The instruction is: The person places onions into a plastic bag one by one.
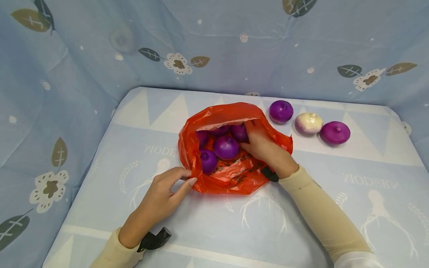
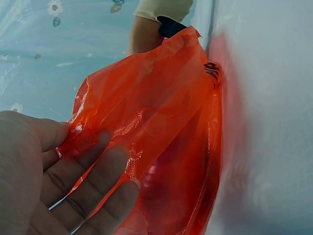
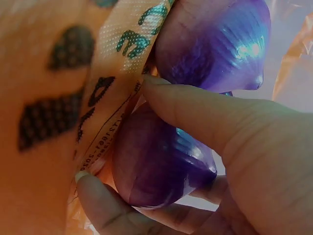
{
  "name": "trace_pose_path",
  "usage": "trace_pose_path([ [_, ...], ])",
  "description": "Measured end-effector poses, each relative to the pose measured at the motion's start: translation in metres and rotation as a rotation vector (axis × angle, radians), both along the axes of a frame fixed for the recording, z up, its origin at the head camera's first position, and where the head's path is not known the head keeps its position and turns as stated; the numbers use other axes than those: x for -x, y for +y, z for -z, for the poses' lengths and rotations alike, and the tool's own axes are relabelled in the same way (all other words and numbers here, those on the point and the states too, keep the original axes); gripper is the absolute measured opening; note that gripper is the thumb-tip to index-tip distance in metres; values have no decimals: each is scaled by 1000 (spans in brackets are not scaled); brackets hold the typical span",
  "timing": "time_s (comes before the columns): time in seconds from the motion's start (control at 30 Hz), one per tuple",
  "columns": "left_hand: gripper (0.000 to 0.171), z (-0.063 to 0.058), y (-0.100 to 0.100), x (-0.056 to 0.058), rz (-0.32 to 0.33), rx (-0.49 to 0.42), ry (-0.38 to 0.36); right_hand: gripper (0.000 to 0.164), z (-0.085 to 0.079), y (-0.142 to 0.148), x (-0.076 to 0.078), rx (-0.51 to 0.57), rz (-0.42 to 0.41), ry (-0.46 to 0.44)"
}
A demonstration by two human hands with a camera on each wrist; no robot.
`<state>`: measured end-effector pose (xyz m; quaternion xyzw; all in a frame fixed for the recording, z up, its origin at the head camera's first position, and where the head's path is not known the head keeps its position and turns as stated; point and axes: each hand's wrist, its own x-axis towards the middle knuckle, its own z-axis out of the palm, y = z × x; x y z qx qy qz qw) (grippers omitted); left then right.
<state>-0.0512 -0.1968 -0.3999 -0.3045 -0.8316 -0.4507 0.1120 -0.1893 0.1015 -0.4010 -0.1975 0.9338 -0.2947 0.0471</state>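
A red plastic bag (image 1: 231, 111) lies on the table with its mouth spread wide. Several purple onions (image 1: 226, 147) are inside it. My left hand (image 1: 164, 193) pinches the bag's near left rim between thumb and finger; in the left wrist view its other fingers lie against the red plastic (image 2: 161, 117). My right hand (image 1: 261, 144) reaches into the bag from the right. In the right wrist view its thumb and fingers curl round one purple onion (image 3: 159, 159), with another onion (image 3: 210, 44) just beside it. Part of the right hand's fingers is hidden behind the held onion.
Outside the bag, at the back right, sit a purple onion (image 1: 281, 111), a whitish onion (image 1: 309, 123) and a flatter magenta onion (image 1: 335, 133). Blue patterned cloth (image 1: 228, 48) hangs along the table's back and left sides. The patterned tablecloth (image 1: 214, 227) extends in front of the bag.
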Motion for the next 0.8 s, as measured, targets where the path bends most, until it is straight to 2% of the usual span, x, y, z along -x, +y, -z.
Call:
trace_pose_path([
  [0.3,20,-1,0,-1,-3,-4,-1,75,-3,0,-2,-76,12,-11],
  [0.6,21,-1,0,-1,3,-5,-2,66,4,-2,-5,-90,60,113],
  [0.73,21,-2,0,-1,6,-4,-5,59,6,-5,-7,-80,83,191],
  [0.8,21,-2,1,0,7,-3,-4,58,6,-6,-8,-59,95,201],
])
